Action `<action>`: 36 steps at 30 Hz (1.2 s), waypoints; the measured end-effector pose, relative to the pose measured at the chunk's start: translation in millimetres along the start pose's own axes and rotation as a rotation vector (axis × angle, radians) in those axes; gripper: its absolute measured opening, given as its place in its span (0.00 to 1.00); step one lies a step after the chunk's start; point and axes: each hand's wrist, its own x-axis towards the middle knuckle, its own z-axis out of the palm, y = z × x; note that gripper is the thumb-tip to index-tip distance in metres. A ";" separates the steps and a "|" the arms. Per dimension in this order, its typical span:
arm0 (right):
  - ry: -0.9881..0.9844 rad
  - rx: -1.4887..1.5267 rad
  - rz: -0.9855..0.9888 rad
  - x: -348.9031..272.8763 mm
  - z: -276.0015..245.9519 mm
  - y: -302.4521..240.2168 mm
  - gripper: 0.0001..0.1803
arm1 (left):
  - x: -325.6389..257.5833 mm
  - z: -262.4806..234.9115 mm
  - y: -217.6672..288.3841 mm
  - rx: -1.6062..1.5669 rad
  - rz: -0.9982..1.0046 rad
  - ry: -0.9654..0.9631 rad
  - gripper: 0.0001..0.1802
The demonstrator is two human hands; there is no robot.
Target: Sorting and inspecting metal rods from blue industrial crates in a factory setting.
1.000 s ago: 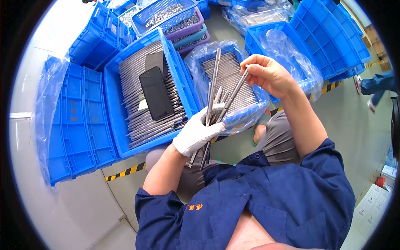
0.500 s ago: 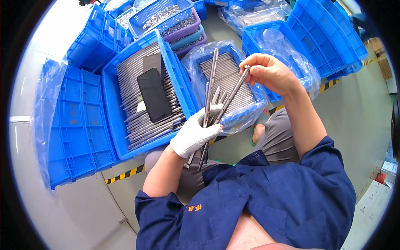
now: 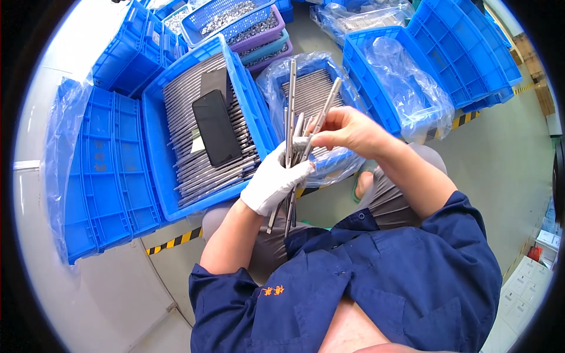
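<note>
My left hand (image 3: 272, 181), in a white glove, is closed round several thin metal rods (image 3: 291, 97). They stand out above and below the fist at differing heights and slants. My bare right hand (image 3: 356, 135) pinches one of them, a slanting rod (image 3: 329, 101), just above the glove. Its upper end sticks up past my fingers, while the lower part runs into the bundle. Behind my hands is a blue crate (image 3: 360, 109) lined with clear plastic, holding rows of similar rods (image 3: 321, 85).
On the left, a larger blue crate (image 3: 154, 141) is full of rods, with a black phone (image 3: 216, 130) lying on them. Stacked baskets (image 3: 259, 35) of small metal parts stand behind. Another blue crate (image 3: 376, 109) with plastic film is at the right. Upended blue crates (image 3: 109, 170) line the left.
My right hand has come down and left, from the slanting rod's top end to a grip close above my glove. The rod's top now shows free. My left hand still holds the bundle.
</note>
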 end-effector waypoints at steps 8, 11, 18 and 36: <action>0.121 0.152 0.002 4.9 -3.3 -3.6 0.10 | 7.0 -5.8 -9.0 -0.170 0.022 0.067 0.18; 0.005 0.174 0.001 4.6 15.8 13.3 0.10 | 6.8 -8.9 -10.7 -0.145 0.083 0.062 0.16; -0.150 0.328 0.202 0.1 -2.2 -2.7 0.09 | 8.8 -14.9 -2.0 -0.296 0.199 0.225 0.18; -0.902 -0.214 0.088 -34.2 50.7 -8.1 0.13 | 2.2 -40.0 14.2 -0.547 0.444 0.273 0.22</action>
